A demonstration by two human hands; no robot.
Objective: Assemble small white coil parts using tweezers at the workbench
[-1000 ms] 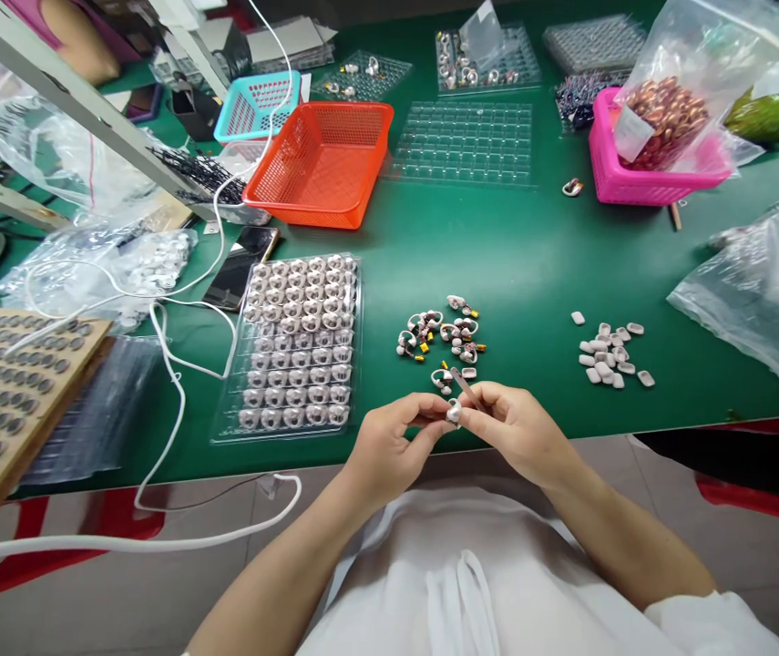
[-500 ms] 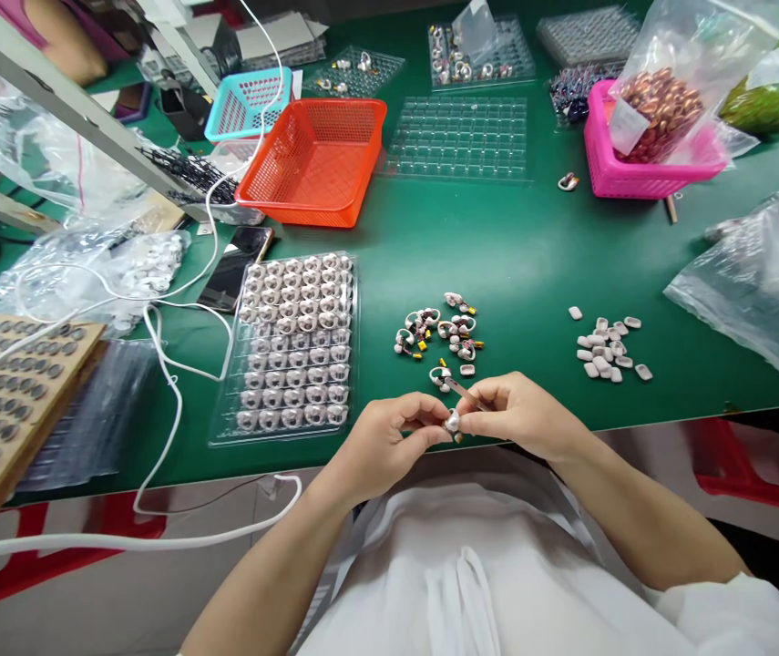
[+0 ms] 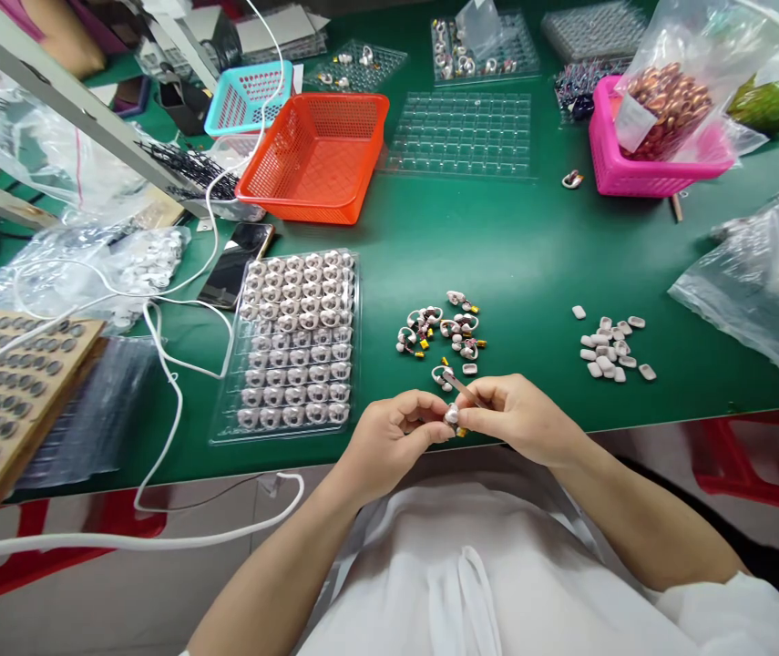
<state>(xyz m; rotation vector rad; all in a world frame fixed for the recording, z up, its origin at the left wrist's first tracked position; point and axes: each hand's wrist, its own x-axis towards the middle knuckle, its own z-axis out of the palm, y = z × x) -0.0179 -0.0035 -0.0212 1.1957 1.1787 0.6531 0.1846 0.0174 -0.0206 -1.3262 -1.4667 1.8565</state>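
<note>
Here's the left hand point(image 3: 389, 446), thumb and forefinger pinched on a small pale shiny piece point(image 3: 453, 415) right at the front edge of the table point(image 3: 498, 241), and the right hand point(image 3: 522, 419) is in there too, its thumb against the other side of that same piece. The right fingers also grip a slim metal tool point(image 3: 463, 389), tip pointing up and away to the left; whether it is tweezers, I cannot tell. A yellow bit point(image 3: 461, 433) peeks out just below the piece. Just past the tool's tip sits a curved piece point(image 3: 442, 374), with a small pale shell point(image 3: 469, 369) to its right, and beyond them a loose cluster of curved pieces point(image 3: 466, 344) with yellow bits. Out to the right, a scatter of pale oval caps point(image 3: 606, 350). On the left, a clear tray point(image 3: 229, 415) carries row upon row of shiny pieces, a phone point(image 3: 235, 264) lying beside its far corner. Further back comes an orange basket point(image 3: 300, 208), a blue basket point(image 3: 225, 107) just behind it, another clear tray point(image 3: 461, 137) to the right, then a pink basket point(image 3: 662, 178) holding a bag of copper-coloured pieces point(image 3: 676, 105). Far left, a wooden board point(image 3: 76, 359) bears rows of round discs.
</note>
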